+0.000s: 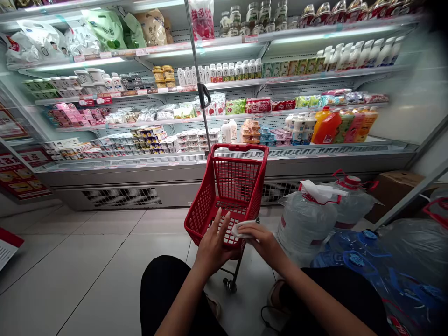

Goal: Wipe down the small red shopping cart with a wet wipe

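Observation:
A red plastic shopping cart (pixel 199 219) stands upright between my knees, its basket of open grid walls toward me. My left hand (pixel 215 242) is at the basket's near end with its fingers stretched out and apart. It holds nothing that I can see; whether it touches the rim I cannot tell. At the right side of the near rim, my right hand (pixel 262 238) is closed on a folded white wipe (pixel 241 228). The wipe lies against or just above the rim. One of the cart's wheels (pixel 230 284) shows below.
Behind the cart runs a refrigerated display case (pixel 140 182) with shelves of bottles, cups and bags. To the right stand large clear water jugs (pixel 308 219), blue-tinted bottles (pixel 360 256) and a cardboard box (pixel 392 186). Tiled floor (pixel 94 266) extends to the left.

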`<state>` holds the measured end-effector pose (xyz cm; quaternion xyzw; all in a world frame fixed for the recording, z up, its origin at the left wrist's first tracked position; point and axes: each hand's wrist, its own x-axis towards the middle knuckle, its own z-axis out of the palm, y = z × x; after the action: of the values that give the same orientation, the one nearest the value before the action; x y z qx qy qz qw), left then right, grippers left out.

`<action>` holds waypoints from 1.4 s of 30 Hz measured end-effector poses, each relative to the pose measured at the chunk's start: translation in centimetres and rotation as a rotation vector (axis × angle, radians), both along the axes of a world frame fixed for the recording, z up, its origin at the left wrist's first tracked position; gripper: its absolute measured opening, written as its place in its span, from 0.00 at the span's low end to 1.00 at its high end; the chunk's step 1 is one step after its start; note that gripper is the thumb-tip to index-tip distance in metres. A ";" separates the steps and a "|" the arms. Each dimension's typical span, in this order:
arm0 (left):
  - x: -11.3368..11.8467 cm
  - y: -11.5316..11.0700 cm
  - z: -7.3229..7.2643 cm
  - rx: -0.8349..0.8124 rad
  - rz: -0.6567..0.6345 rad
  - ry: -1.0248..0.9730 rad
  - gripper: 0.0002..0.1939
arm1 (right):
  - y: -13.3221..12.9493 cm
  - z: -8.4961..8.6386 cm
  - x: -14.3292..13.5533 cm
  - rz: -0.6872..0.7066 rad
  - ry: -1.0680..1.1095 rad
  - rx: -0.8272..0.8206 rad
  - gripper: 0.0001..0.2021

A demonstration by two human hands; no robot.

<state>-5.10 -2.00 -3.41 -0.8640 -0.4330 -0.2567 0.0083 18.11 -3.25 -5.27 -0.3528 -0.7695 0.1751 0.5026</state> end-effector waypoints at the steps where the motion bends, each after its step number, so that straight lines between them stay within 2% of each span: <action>1: -0.4 0.3 0.1 0.018 0.005 0.027 0.61 | 0.4 0.2 0.8 -0.031 0.012 -0.012 0.14; 4: -1.9 1.4 0.1 0.048 0.064 0.090 0.59 | 0.8 0.5 2.4 -0.127 0.042 -0.041 0.14; 8: -2.2 1.7 -0.5 0.032 0.119 0.105 0.60 | -0.8 -0.6 2.7 -0.239 0.033 -0.044 0.15; 14: 1.2 0.3 -0.4 0.105 0.191 0.125 0.60 | -4.2 -3.1 1.9 -0.315 -0.109 0.041 0.24; 19: 3.9 -0.5 -0.4 0.097 0.230 0.147 0.57 | -4.9 -3.4 2.9 -0.398 -0.133 0.054 0.25; 22: 5.1 -0.7 -0.6 0.081 0.227 0.132 0.58 | -5.2 -3.4 4.0 -0.404 -0.088 0.021 0.24; 25: 6.1 -0.8 -0.8 0.073 0.201 0.122 0.58 | -5.4 -3.6 4.4 -0.469 -0.016 -0.002 0.22; 28: 7.0 -0.9 -0.8 0.074 0.184 0.105 0.61 | -5.2 -4.0 3.5 -0.523 0.031 0.029 0.22; 32: 7.8 -0.8 -0.8 0.056 0.195 0.100 0.61 | -4.5 -4.4 0.8 -0.467 0.036 0.071 0.24; 36: 7.2 -0.3 -0.5 0.039 0.182 0.098 0.59 | -3.9 -4.4 -0.4 -0.399 0.020 0.059 0.26; 39: 5.3 0.3 0.1 -0.008 0.108 0.108 0.58 | -3.6 -4.3 1.0 -0.382 0.018 0.025 0.25; 42: 3.1 0.6 0.3 0.046 0.014 0.108 0.56 | -3.6 -4.3 3.2 -0.445 0.071 -0.004 0.23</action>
<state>-2.02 -1.35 -3.06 -0.8732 -0.4319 -0.2194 0.0533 21.33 -6.81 -9.53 -0.5086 -0.6541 0.0737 0.5551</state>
